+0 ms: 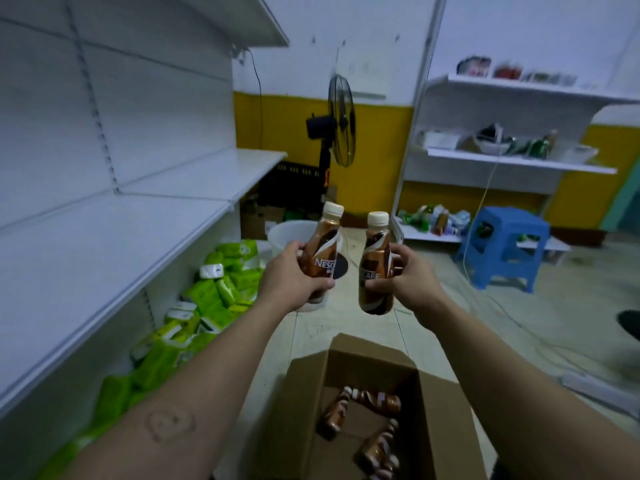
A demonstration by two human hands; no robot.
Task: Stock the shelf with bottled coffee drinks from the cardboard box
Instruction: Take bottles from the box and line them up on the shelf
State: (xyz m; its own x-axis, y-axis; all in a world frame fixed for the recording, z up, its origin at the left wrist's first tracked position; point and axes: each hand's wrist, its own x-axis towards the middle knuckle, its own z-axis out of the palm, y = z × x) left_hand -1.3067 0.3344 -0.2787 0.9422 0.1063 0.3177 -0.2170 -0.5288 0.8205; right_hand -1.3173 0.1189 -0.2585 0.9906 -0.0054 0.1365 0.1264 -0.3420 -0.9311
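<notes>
My left hand [292, 277] grips a brown coffee bottle [323, 249] with a cream cap, tilted a little to the right. My right hand [407, 278] holds a second coffee bottle [375, 261] upright. Both bottles hang in the air above the floor, beyond the open cardboard box [446, 403]. Several more coffee bottles [377, 431] lie on their sides at the bottom of the box. The white shelf [104, 258] runs along my left with nothing on its boards.
Green packets [214, 306] are heaped on the floor under the shelf. A white bucket [287, 233] and a black standing fan [337, 123] stand ahead. A blue plastic stool [505, 244] and another white shelf unit [519, 161] with odd items are at the right.
</notes>
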